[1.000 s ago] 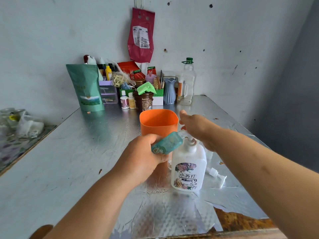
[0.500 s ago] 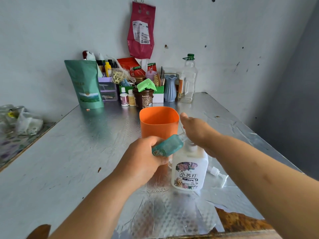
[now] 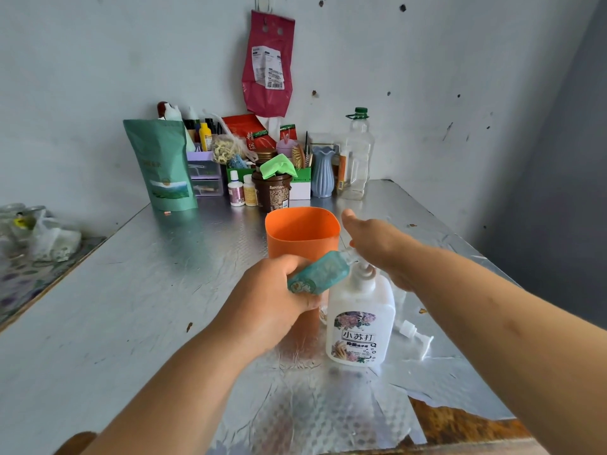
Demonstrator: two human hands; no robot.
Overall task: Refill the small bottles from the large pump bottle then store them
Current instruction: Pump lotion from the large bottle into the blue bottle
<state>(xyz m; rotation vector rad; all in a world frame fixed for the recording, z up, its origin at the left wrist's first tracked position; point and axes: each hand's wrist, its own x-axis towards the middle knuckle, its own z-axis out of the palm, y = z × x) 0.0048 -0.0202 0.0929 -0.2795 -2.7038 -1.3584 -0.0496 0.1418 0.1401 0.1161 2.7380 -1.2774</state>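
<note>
A person's left hand (image 3: 272, 300) grips a small teal bottle (image 3: 318, 272), tilted with its mouth at the spout of a white pump bottle (image 3: 360, 326) standing on a foil-covered table (image 3: 131, 290). The right hand (image 3: 381, 244) lies flat on the pump head, fingers loosely spread. An orange cup (image 3: 300, 233) stands just behind; a loose pump cap (image 3: 415, 336) lies beside the big bottle.

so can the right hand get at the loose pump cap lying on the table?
Probably yes: the loose pump cap lies uncovered beside the large pump bottle, below the right hand, which is pressing the pump.
</note>
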